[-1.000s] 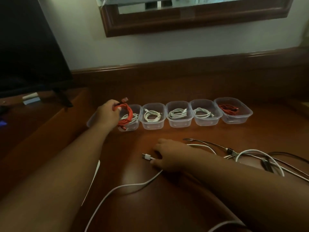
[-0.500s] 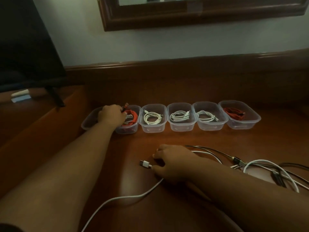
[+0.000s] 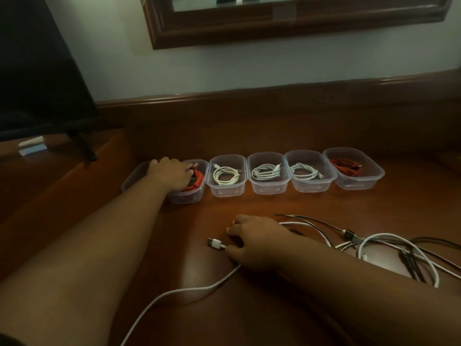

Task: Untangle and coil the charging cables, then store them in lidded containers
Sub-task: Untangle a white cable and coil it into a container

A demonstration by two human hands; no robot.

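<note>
Several clear plastic containers stand in a row on the wooden table. My left hand (image 3: 172, 173) reaches into the second container from the left (image 3: 187, 197) and holds a coiled red cable (image 3: 197, 182) down inside it. Three containers to its right each hold a white coil (image 3: 227, 175), and the far right one (image 3: 359, 182) holds a red cable. My right hand (image 3: 254, 242) rests on the table and pinches a loose white cable (image 3: 174, 293) just behind its USB plug (image 3: 214, 243). No lids are in view.
A tangle of white and black cables (image 3: 374, 248) lies at the right, over a pale flat object. Another clear container (image 3: 132, 179) sits partly hidden behind my left wrist. A dark TV (image 3: 37, 83) stands at the left, and a raised wooden ledge (image 3: 274, 101) runs behind the row.
My left hand has lowered the red coil from above the container's rim down into the container. My right hand has stayed on the white cable near the plug.
</note>
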